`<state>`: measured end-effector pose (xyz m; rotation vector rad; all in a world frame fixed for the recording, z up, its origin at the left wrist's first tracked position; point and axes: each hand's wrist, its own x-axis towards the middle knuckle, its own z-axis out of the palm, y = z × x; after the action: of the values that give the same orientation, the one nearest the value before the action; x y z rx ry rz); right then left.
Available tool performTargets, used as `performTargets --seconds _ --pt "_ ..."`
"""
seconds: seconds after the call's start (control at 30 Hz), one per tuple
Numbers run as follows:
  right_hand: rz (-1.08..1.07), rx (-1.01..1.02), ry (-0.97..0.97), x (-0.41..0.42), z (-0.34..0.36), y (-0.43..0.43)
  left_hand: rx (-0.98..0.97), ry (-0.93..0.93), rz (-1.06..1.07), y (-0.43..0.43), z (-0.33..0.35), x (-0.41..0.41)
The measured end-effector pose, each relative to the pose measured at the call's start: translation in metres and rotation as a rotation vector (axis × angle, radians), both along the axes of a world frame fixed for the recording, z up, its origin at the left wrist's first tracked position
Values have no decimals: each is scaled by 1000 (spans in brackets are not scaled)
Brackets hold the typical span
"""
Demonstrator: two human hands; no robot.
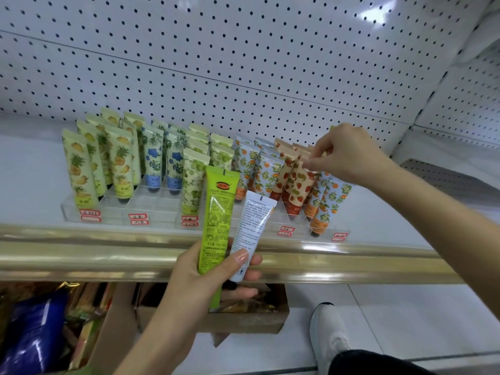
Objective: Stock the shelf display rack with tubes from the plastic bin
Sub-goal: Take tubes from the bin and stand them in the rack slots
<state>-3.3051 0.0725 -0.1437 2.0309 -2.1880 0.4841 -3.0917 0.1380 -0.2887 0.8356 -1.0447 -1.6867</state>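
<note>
White pegboard wall (243,50) behind shelf (32,169) — left hand (213,269) clamped on two tubes (216,220); right hand (349,152) pinching strawberry tube (300,185)

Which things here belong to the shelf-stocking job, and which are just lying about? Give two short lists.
Part of the job:
- rack
- strawberry tube, pinched at its top by the right hand
- green tube and white tube, both in the left hand
- tubes already in the rack, such as the pineapple tubes

Just lying about:
- cardboard box
- blue packet
- shoe
</note>
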Motion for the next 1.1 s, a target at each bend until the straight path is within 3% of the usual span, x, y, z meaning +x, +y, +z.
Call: performTargets --seconds 0.47,0.6,0.7,0.8,1.1 --pt "17 13 11 -3 4 0 3 6 1 0 -1 -3" --pt "37 -114 -3 0 10 13 3 18 11 1 -1 -3" --pt "138 -169 -142 12 6 36 1 18 24 2 0 -2" --pt "283 -46 -306 32 -9 57 -11 4 47 3 0 -1" --pt "324 131 -460 56 -52 74 13 15 1 11 -1 -1"
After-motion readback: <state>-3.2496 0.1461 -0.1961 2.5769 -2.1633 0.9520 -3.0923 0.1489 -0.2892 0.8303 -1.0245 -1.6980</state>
